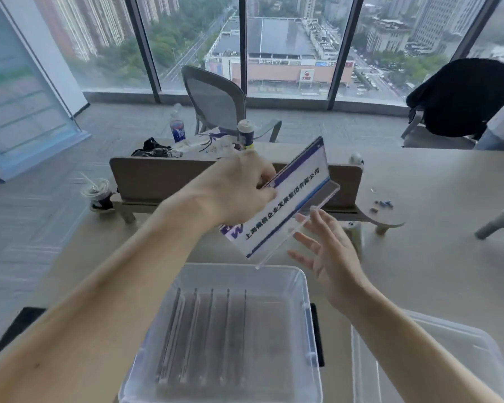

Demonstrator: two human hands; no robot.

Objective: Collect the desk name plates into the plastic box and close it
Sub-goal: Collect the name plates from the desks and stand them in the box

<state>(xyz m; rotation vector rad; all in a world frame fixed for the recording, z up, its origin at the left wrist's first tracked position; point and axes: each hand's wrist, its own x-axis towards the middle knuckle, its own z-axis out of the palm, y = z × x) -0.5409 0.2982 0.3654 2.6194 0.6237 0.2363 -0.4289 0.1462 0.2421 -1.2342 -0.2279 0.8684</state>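
My left hand [239, 190] grips a clear acrylic desk name plate [288, 205] with a white and purple card bearing dark characters. The plate is tilted and held in the air above the far edge of the plastic box [300, 274]. My right hand [329, 254] is open, fingers spread, just below and right of the plate's lower corner, apart from it. The clear plastic box sits on the desk in front of me, open, with several name plates [210, 338] lying flat inside. A clear lid [437, 362] lies to the right of the box.
A low desk divider [157, 175] runs across behind my hands, with bottles, a cup and a bag beyond it. An iced drink cup [98, 193] stands at the left. Small blue bits [383, 203] lie on the right. Two chairs stand by the windows.
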